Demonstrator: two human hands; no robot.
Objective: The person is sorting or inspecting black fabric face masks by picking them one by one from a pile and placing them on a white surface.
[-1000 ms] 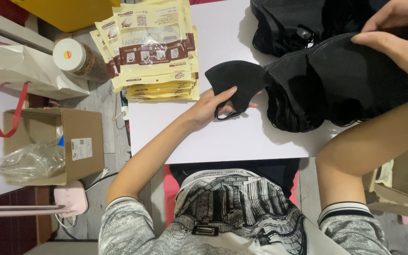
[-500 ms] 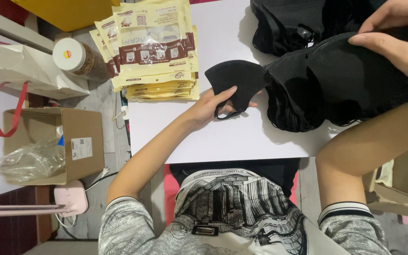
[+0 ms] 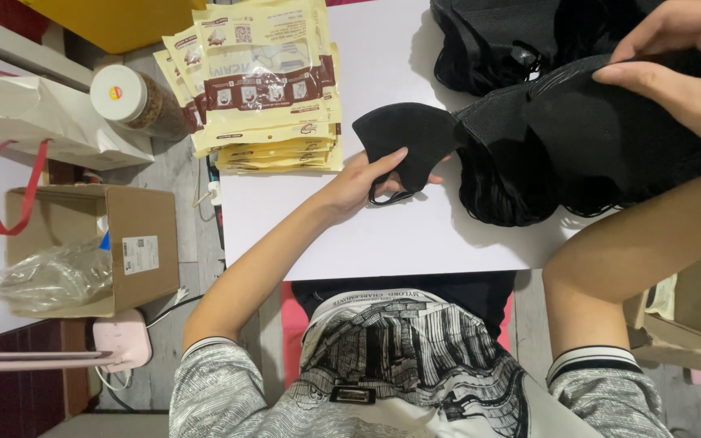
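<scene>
My left hand pinches single black mask, flat on white counter. My right hand, fingers pressed together, grips black mask stack just right. Best: peel one layer only, hold stack steady. Pouch pile beyond left hand.

Packet stack lies left of mask pile on table.

Left hand pinching, right hand curled, forearms outstretched.

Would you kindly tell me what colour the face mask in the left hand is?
The face mask is plain black, shown in the head view, held by the left hand.
</scene>
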